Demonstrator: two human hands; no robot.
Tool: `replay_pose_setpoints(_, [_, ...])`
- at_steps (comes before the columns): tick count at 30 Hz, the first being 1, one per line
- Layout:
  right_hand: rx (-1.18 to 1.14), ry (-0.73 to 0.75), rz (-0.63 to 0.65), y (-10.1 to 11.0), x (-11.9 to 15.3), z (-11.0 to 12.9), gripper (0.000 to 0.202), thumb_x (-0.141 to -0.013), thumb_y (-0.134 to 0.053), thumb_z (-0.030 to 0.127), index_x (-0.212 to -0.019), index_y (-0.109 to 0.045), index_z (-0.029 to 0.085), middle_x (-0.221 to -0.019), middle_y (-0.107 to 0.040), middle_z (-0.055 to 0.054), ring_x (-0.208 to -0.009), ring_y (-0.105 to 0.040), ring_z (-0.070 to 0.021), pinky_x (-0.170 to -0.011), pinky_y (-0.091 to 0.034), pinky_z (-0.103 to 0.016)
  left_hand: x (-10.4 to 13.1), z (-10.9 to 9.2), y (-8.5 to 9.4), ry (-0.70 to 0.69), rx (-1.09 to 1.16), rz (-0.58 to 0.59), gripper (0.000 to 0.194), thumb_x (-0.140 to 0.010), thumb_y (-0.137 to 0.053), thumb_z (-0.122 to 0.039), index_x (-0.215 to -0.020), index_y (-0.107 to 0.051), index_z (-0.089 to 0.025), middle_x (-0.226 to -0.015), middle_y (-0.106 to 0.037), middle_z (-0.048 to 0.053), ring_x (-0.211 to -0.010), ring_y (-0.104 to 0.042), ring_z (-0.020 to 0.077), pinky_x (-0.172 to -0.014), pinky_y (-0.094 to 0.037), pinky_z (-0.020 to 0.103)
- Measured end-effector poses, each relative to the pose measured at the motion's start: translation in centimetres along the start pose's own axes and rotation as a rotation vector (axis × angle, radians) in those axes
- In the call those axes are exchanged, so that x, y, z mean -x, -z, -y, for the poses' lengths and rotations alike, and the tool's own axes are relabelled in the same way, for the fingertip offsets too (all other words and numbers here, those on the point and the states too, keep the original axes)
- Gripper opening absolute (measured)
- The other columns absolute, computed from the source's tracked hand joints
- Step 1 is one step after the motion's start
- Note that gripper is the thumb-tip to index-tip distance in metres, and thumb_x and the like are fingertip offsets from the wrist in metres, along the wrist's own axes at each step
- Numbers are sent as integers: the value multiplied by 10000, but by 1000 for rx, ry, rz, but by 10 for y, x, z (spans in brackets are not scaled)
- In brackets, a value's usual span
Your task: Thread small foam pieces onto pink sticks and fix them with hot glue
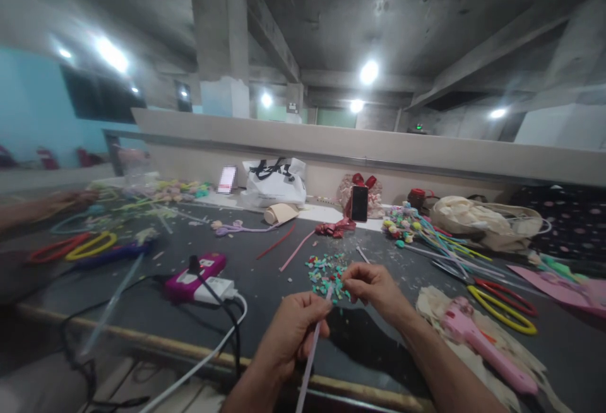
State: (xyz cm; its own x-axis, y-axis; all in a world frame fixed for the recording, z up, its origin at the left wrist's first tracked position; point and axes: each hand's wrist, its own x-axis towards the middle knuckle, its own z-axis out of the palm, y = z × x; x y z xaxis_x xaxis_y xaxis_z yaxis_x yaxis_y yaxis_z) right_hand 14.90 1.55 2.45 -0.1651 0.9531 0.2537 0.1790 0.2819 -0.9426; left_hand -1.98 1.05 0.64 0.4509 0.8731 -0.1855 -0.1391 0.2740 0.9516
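My left hand is closed around a pale lilac strip, which hangs down past the table's front edge; its upper tip shows above my thumb. Just to the right, my right hand has its thumb and fingertips pinched together over the right side of a pile of small green, red and yellow pieces. Whatever is between those fingertips is too small to make out. A pink glue gun lies on crumpled cloth to the right of my right forearm.
Scissors with red and yellow handles lie at right, near bundled colored stems. A phone stands at the back beside a white bag. Left are a purple power strip, cables, and another person's arm.
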Motion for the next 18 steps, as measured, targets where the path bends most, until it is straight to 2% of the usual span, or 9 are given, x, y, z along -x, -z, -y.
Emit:
replay_pose_setpoints(8, [65, 22, 98, 9, 1, 3, 131, -643, -595, 278, -614, -578, 151, -497, -493, 47, -442, -416, -62, -413, -290, -175, -7, 8, 2, 51, -73, 106, 243, -599, -558, -321, -457, -443, -160, -295, -468, -59, -178, -258, 12, -245, -73, 150])
replay_pose_setpoints(13, [107, 62, 151, 12, 2, 5, 111, -648, -593, 239, -591, -591, 143, -570, -478, 37, -492, -394, -61, -455, -303, -179, -3, 5, -2, 74, -101, 86, 198, -603, -536, -254, -457, -444, -156, -283, -453, -63, -185, -252, 9, -250, -90, 137])
replay_pose_setpoints(18, [137, 68, 185, 11, 2, 4, 110, -659, -580, 234, -603, -593, 141, -586, -474, 29, -505, -401, -69, -465, -309, -181, -2, 3, -4, 100, -104, 85, 199, -589, -542, -256, -450, -442, -155, -274, -445, -63, -188, -255, 11, -259, -91, 137])
